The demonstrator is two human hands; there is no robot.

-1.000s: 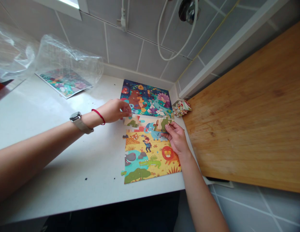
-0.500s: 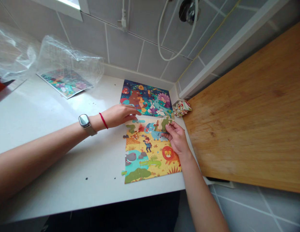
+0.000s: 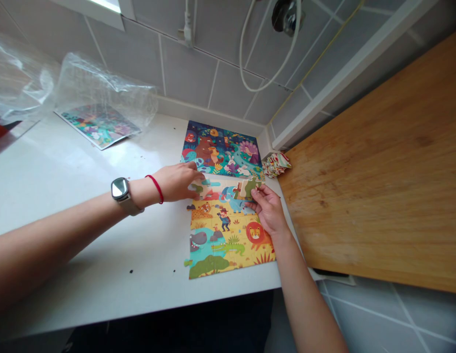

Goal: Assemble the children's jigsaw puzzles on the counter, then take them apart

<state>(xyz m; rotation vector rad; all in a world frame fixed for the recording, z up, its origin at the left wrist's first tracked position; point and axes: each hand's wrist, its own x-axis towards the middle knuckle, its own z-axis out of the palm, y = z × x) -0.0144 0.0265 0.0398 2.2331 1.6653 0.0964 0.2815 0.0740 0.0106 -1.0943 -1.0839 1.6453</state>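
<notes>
A jigsaw puzzle (image 3: 231, 230) with a yellow savanna scene lies on the white counter, showing a lion, a crocodile and an elephant. My left hand (image 3: 179, 181), wearing a watch and a red cord, is at its upper left corner. Bent fingers and thumb close around the edge of a puzzle piece (image 3: 197, 188) with green and pale patches; the fingertips are partly hidden. Held over the puzzle's upper right part are a few green and cream puzzle pieces (image 3: 249, 188), pinched in my right hand (image 3: 269, 208).
Behind lies a dark blue forest puzzle (image 3: 224, 149). A pile of loose pieces (image 3: 276, 165) sits by the wall corner, against a leaning wooden board (image 3: 374, 171). Clear plastic wrap (image 3: 106, 81) partly covers a picture card (image 3: 97, 125). A white cable (image 3: 246, 73) hangs on the tiled wall.
My left hand has moved left and slightly down, from above the puzzle to its upper left edge. The green-patterned piece there has shifted slightly left. My right hand keeps its hold and place.
</notes>
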